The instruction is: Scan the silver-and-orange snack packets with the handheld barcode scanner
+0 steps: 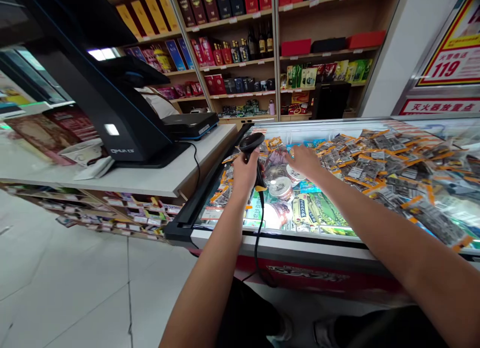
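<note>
My left hand (pixel 244 174) is wrapped round the handle of a black barcode scanner (pixel 252 144). A dark cord runs from its base down over the freezer's front edge. Just to the right, my right hand (pixel 303 161) has its fingers curled on the edge of a clear plastic packet (pixel 276 172) with something dark and pinkish inside. The packet is partly hidden by the scanner and glare. Below the hands, round white-lidded tubs (pixel 281 188) and a green bag (pixel 324 209) show in the chest freezer (pixel 318 245).
Many orange-edged packets (pixel 375 160) are spread over the freezer's right side. To the left, a white counter (pixel 165 173) carries a black checkout machine (pixel 127 108) and a paper bowl (pixel 80 152). Stocked shelves (pixel 240 63) stand behind, and a person's white sleeve (pixel 159 105) shows beyond the counter.
</note>
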The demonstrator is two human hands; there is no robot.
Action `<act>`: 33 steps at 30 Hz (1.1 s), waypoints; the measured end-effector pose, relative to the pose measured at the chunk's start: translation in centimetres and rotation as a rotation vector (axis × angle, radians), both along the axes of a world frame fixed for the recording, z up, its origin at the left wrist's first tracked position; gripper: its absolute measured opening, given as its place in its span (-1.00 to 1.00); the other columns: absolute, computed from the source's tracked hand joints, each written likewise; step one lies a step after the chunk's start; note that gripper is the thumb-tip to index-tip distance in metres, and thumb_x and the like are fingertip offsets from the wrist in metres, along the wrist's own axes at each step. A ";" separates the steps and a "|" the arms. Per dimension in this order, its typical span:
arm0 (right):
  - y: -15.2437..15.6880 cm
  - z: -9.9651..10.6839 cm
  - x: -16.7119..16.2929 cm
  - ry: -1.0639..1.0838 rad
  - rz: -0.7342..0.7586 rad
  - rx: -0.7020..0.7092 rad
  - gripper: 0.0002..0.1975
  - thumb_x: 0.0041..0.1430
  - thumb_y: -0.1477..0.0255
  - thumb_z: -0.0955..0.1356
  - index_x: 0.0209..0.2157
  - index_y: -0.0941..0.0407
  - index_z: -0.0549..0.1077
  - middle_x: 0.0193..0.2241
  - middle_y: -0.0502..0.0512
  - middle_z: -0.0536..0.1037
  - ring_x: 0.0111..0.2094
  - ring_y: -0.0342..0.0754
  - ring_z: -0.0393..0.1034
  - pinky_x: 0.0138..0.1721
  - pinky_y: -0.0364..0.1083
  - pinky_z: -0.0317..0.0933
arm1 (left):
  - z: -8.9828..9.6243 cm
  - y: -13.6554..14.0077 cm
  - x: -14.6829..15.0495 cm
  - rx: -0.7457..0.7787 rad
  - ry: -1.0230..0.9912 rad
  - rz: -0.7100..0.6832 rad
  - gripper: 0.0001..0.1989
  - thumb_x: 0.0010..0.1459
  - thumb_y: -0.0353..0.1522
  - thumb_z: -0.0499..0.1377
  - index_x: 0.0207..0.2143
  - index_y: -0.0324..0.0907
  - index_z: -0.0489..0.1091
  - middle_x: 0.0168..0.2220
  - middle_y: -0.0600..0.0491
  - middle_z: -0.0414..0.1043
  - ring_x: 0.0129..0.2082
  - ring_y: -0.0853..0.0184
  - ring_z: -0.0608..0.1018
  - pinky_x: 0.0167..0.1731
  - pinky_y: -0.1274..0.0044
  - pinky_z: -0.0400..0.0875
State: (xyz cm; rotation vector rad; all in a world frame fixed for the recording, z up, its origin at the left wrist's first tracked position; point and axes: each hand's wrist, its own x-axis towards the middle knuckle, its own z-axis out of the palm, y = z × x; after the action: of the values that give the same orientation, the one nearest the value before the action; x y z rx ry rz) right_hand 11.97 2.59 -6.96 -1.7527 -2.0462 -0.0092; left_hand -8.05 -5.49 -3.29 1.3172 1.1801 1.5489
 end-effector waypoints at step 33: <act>-1.5 1.7 2.6 0.813 0.226 0.338 -0.68 0.33 0.13 0.25 -0.29 0.08 0.43 -0.52 0.04 0.47 -0.46 -0.01 0.37 -0.39 -0.08 0.16 | -0.1 -1.1 0.9 0.079 0.280 -0.348 -0.70 0.24 -0.11 0.17 -0.31 -0.17 0.31 -0.56 0.09 0.42 -0.69 0.37 0.47 -0.65 0.54 0.33</act>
State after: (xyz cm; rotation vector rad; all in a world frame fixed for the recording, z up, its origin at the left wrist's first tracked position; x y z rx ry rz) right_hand 14.58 1.13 -5.29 -1.0560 -1.5035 0.3470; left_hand -7.16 -6.61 -3.37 1.7326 0.9934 1.1977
